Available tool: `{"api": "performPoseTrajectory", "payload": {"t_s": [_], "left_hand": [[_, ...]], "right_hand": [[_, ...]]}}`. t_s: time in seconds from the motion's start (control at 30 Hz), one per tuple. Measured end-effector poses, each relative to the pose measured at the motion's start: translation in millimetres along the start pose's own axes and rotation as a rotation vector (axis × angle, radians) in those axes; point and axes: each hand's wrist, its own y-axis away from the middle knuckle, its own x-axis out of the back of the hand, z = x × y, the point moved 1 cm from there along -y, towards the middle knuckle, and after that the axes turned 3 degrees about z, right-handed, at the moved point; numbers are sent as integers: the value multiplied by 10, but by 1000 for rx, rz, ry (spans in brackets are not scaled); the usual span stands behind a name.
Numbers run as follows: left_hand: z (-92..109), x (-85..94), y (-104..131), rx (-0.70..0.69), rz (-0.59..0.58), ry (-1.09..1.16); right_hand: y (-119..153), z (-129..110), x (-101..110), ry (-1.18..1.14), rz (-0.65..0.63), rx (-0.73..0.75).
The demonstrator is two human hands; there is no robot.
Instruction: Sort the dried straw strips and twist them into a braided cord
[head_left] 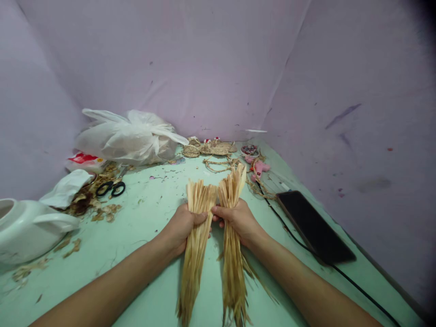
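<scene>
Packet print: beyond our grip to the left, we see red and yellow marks on a packet [86, 160], too small for us to read.
Left hand: we close our left hand [182, 225] around the left bundle [195, 254] of dry, straw-coloured strips, thumb across its front.
Right hand: we close our right hand [243, 220] around the right bundle [233, 268], thumb pointing left; whether its tip touches the left bundle we cannot tell.
Bundles: we hold them side by side, cut-looking ends above our fists, longer frayed ends hanging toward us.
Left of grip: we see black-handled scissors [111, 188] among dry scraps [108, 212], and farther out a white pot [29, 229].
Right of grip: we have a dark phone [315, 225], with a black cable [288, 229] passing along it.
Beyond grip: we see a knotted white bag [132, 138], woven straw pieces [218, 148] and a pink tool [260, 168].
Beneath grip: we have a pale green tabletop [153, 200].
</scene>
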Motion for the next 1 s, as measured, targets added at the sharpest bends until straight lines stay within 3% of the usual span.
{"api": "performPoseTrajectory", "payload": {"t_s": [0.27, 0.43, 0.73, 1.0], "left_hand": [[-23, 38, -29, -100, -93, 40], [20, 48, -32, -69, -10, 32], [29, 112, -92, -42, 150, 71], [13, 109, -79, 31, 88, 16]], "right_hand": [[5, 7, 11, 57, -14, 45], [-11, 19, 21, 16, -47, 43], [-48, 40, 40, 1, 6, 17], [-40, 30, 36, 25, -9, 33]]}}
